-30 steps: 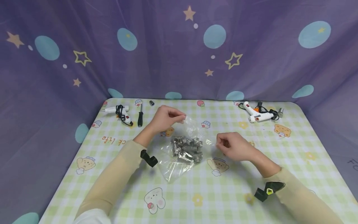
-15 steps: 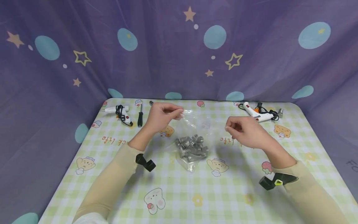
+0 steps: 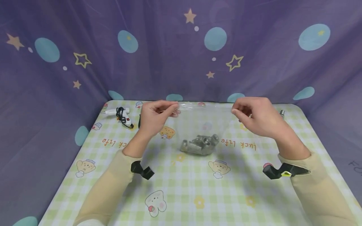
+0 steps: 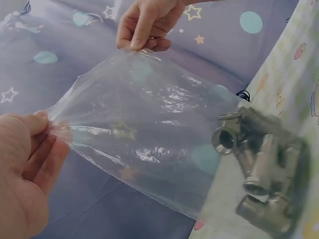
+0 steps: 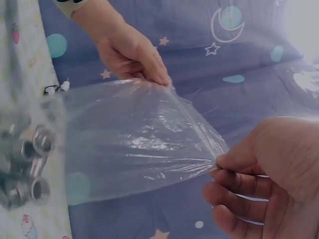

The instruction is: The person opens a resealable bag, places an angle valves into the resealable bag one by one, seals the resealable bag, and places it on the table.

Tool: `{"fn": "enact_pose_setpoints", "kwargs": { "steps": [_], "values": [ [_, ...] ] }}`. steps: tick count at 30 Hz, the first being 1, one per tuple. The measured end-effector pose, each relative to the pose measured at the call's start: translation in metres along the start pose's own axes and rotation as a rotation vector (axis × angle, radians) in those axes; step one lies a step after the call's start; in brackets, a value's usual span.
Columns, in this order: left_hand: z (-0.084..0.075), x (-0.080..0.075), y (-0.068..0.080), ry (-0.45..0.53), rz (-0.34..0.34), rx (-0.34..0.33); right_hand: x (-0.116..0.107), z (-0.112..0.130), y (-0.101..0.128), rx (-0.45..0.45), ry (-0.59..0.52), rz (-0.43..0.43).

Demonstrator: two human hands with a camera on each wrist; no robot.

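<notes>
A clear plastic bag is stretched wide between both hands, its mouth at the top. Several silvery metal pipe fittings lie heaped at its bottom, and the left wrist view shows tee-shaped metal fittings with threaded ends. My left hand pinches one upper corner of the bag between thumb and fingers. At the opposite corner my right hand pinches the plastic the same way. Taut creases run out from the right thumb in the right wrist view, across the bag's film.
A white glue gun with a wound black cord lies at the back left of the checked table. One loose metal fitting sits at the back right, beyond the right hand. A purple curtain hangs behind the table.
Both hands have risen, and the right hand has moved away from the left. The bag has gone from lying slack to hanging spread, its fittings gathered at the bottom.
</notes>
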State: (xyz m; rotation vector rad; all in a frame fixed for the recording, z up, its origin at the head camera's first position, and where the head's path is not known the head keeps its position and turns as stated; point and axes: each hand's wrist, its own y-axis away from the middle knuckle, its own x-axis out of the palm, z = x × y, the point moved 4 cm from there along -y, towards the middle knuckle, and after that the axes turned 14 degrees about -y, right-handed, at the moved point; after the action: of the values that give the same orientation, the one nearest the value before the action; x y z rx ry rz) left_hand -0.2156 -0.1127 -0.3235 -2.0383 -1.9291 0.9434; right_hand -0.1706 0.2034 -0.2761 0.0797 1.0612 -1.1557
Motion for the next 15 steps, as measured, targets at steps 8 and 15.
{"fn": "enact_pose_setpoints", "kwargs": {
  "steps": [8, 15],
  "values": [
    [-0.005, -0.001, 0.011, 0.028, 0.006, 0.002, -0.002, -0.002, 0.000, 0.016, 0.006, -0.042],
    [-0.005, -0.001, 0.012, 0.032, 0.027, -0.003, 0.003, -0.008, 0.004, -0.009, -0.035, -0.132]
  ]
}}
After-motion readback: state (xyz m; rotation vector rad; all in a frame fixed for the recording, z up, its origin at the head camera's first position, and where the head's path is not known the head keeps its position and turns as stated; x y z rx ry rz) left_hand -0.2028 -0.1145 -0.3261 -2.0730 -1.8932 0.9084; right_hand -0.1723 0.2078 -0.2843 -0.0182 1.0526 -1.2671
